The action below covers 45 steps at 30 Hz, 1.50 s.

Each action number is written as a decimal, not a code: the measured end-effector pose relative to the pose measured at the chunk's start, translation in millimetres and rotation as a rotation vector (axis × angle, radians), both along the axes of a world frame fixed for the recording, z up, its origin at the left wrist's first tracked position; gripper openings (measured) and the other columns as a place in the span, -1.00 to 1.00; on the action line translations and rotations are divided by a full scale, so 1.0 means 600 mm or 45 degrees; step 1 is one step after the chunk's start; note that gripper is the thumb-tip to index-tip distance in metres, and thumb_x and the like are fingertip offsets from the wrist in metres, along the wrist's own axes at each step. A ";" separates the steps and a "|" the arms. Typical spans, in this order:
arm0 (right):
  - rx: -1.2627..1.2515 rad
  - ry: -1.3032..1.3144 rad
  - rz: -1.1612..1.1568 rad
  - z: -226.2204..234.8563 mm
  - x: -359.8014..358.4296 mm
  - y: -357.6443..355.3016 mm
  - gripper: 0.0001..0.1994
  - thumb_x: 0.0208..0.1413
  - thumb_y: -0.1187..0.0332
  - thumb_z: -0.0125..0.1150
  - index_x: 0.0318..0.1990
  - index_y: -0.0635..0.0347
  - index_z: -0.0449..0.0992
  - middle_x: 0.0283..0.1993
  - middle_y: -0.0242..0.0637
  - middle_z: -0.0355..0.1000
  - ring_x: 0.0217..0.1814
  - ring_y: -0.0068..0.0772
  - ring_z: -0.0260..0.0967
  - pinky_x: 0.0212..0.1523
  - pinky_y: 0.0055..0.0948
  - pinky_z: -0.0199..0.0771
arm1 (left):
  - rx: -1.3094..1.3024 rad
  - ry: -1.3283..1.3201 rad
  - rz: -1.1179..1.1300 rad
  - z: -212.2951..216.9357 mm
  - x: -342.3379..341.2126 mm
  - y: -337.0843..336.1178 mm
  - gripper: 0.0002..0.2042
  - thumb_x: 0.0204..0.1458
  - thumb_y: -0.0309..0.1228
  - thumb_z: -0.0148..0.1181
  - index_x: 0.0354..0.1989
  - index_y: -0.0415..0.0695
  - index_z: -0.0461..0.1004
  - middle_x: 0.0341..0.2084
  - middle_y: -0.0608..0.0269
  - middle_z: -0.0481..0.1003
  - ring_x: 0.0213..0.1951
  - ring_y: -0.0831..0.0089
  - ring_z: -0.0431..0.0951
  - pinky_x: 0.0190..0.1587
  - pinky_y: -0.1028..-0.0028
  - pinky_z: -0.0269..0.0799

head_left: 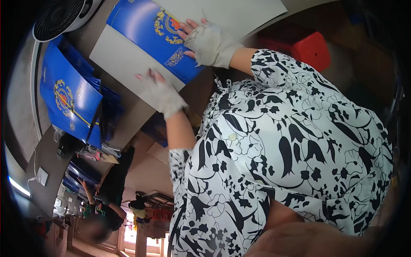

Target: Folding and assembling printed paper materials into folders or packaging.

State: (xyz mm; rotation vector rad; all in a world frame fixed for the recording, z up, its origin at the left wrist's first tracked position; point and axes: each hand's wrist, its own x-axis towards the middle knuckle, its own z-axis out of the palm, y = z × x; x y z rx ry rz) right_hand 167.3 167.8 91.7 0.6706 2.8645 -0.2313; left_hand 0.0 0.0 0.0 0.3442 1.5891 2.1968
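Wearer's blk/wht floral shirt (299, 141) fills most of the lower R. Grey bench (133, 106) runs across the upper L, curving w/ the lens. Blue printed sheet (141, 25), the piece being handled, lies on the bench up top, at an angle, w/ a white sheet (128, 60) along its L side & another white area (252, 13) to its R; can't tell if these are all one pc. Pile of blue printed covers (51, 90) sits on the bench farther L, top one bent up a bit. Co-worker in dk clothes (113, 180) is in the bkgd, lower L, 1 arm out twd more blue pcs (85, 167). Blk/wht fan (60, 17), top L corner; red box-like item (310, 49) past the R forearm. R hand (209, 43), pale fingerless glove: grip released, fingers spread on the blue sheet by its gold emblem (165, 30). L hand (160, 92), same glove, blurred, over the white sheet: grip loose, fingers apart, contact unclear.
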 end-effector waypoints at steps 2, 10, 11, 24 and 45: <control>0.021 0.065 -0.034 -0.001 0.005 0.009 -0.28 0.29 -0.12 0.04 0.47 0.14 0.22 0.59 -0.12 0.04 0.66 -0.03 -0.11 0.54 0.24 -0.11 | -0.860 -0.040 -0.142 0.062 -0.010 0.072 -0.13 0.22 -0.49 0.20 0.56 -0.25 -0.28 0.23 -0.12 0.41 0.05 0.20 0.54 0.12 0.27 0.49; 0.095 0.265 -0.331 0.023 0.018 0.081 -0.31 0.30 -0.12 -0.03 0.40 0.20 0.30 0.52 -0.08 0.19 0.59 -0.05 0.03 0.56 -0.01 -0.02 | -1.282 0.048 0.010 0.163 -0.042 0.099 -0.21 0.18 -0.45 0.21 0.55 -0.26 -0.05 0.09 -0.07 0.50 -0.15 0.29 0.57 0.05 0.32 0.49; 0.397 0.071 -0.422 0.011 0.038 0.124 -0.30 0.29 -0.12 -0.03 0.38 0.25 0.31 0.52 -0.07 0.20 0.59 -0.05 0.04 0.56 -0.05 -0.01 | -1.274 0.023 0.024 0.167 -0.048 0.087 -0.27 0.18 -0.46 0.19 0.51 -0.26 0.04 0.10 -0.06 0.49 -0.14 0.30 0.56 0.02 0.32 0.49; -0.515 -0.111 -0.658 0.098 0.075 0.346 -0.50 0.24 0.05 0.24 0.13 0.30 0.49 -0.14 0.05 0.56 -0.24 -0.10 0.56 -0.23 -0.08 0.57 | -1.925 1.350 -0.215 0.137 -0.047 0.026 -0.40 0.29 -0.21 -0.03 0.47 -0.19 0.20 0.40 -0.19 0.26 0.46 0.02 0.21 0.52 0.20 -0.01; -0.348 0.805 0.041 0.025 -0.056 0.066 -0.19 -0.08 -0.38 0.35 0.36 -0.35 0.45 0.61 -0.16 0.03 0.64 0.14 -0.11 0.51 0.31 -0.05 | -1.876 1.658 -0.293 0.120 -0.041 0.013 -0.49 0.32 -0.16 -0.05 0.39 -0.08 0.37 0.30 -0.16 0.40 0.45 0.05 0.23 0.53 0.08 -0.08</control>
